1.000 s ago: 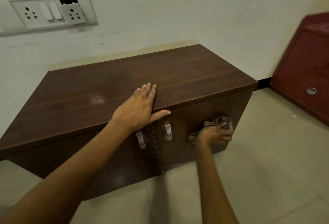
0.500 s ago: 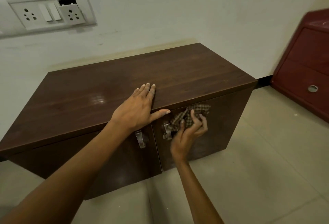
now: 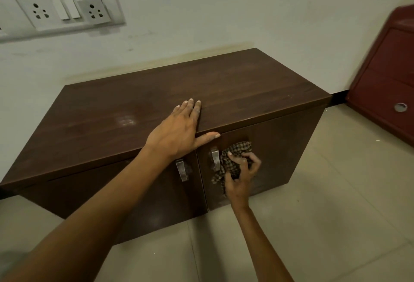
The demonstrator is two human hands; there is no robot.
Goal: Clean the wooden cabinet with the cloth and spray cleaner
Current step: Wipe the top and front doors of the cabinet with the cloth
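Note:
A low dark wooden cabinet [image 3: 235, 86] with two front doors and metal handles stands on the floor against the wall. My left hand [image 3: 179, 131] lies flat and open on the front edge of its top, thumb over the edge. My right hand [image 3: 240, 176] presses a bunched checked cloth [image 3: 235, 154] against the right door, just right of that door's handle [image 3: 215, 158]. No spray cleaner is in view.
A dark red cabinet [image 3: 387, 80] stands at the right against the wall. A white socket and switch panel [image 3: 65, 10] is mounted on the wall above left. Beige floor tiles [image 3: 336, 214] lie in front of and right of the cabinet.
My right hand has carried the cloth leftward across the right door, from near its right side to up by the handle, then slightly down. My left hand has stayed put.

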